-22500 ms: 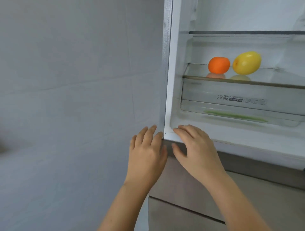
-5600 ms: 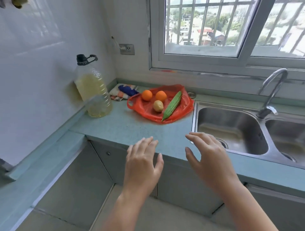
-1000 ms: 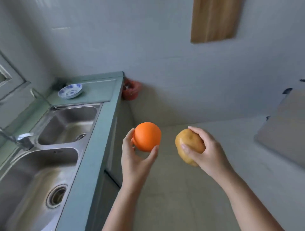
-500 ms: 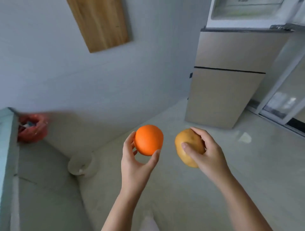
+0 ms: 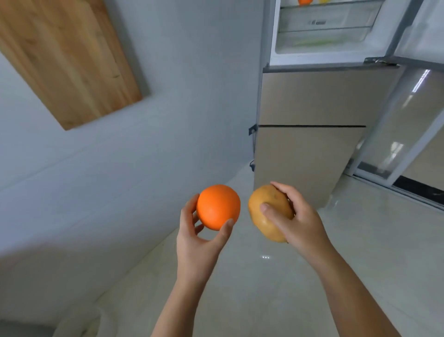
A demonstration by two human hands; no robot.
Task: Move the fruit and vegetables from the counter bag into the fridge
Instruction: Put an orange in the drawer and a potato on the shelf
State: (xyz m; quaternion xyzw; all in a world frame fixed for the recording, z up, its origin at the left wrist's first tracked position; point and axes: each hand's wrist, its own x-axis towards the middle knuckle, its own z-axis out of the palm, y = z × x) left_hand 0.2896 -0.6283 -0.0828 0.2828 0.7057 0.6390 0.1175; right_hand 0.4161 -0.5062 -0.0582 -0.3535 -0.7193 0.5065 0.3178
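Note:
My left hand (image 5: pixel 197 243) grips an orange (image 5: pixel 218 206) between thumb and fingers at the middle of the view. Beside it, my right hand (image 5: pixel 296 222) holds a yellow-brown potato (image 5: pixel 265 216), fingers curled over its top. The fridge (image 5: pixel 310 134) stands ahead at the upper right, its top compartment (image 5: pixel 324 33) open. On the glass shelf at the very top edge sits another orange (image 5: pixel 304 2) with a yellow fruit (image 5: pixel 323 1) next to it, both mostly cut off. The counter bag is out of view.
The open fridge door (image 5: pixel 422 26) hangs at the far right. A wooden board (image 5: pixel 64 57) hangs on the white wall at the upper left. A sliding glass door (image 5: pixel 403 134) is right of the fridge. Pale floor tiles (image 5: pixel 276 276) lie between me and the fridge.
The view has swung right from the sink and counter toward the fridge, which is now nearer and shows its open compartment. Both hands keep holding the orange and the potato.

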